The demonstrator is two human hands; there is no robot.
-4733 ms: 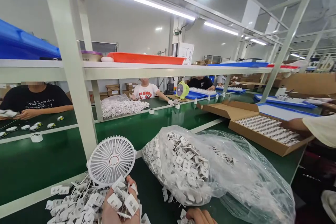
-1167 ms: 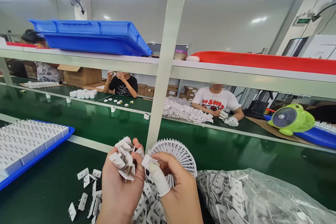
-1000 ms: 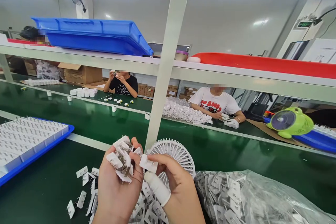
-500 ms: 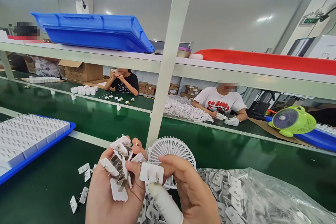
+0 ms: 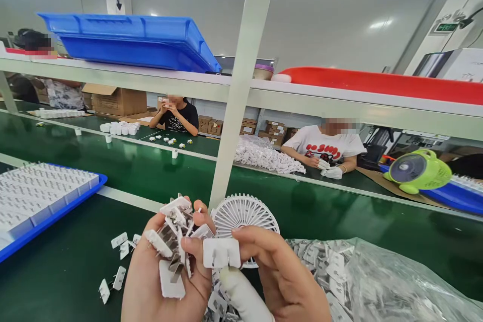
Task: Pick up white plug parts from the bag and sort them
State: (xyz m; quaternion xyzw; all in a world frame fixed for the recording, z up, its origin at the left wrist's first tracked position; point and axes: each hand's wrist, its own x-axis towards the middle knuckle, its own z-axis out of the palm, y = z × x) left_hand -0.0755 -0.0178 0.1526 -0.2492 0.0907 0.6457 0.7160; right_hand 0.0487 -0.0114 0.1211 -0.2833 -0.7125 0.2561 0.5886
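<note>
Behind the hands, white fan (image 5: 241, 214) against shelf post (image 5: 241, 85).

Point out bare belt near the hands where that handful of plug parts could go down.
Bare green belt lies between the blue tray and the scattered loose parts left of the left hand. More bare belt behind the white fan. Crowded: under both hands, and right of the right hand, where the parts bag sprawls.

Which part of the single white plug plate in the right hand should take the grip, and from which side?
Grip the white plug plate by its short outer edges, coming in from the right hand's side. Its flat face is turned to the camera and the metal prongs seem to point away behind it, so pinching the rim avoids them. The left hand is full of loose plates.
</note>
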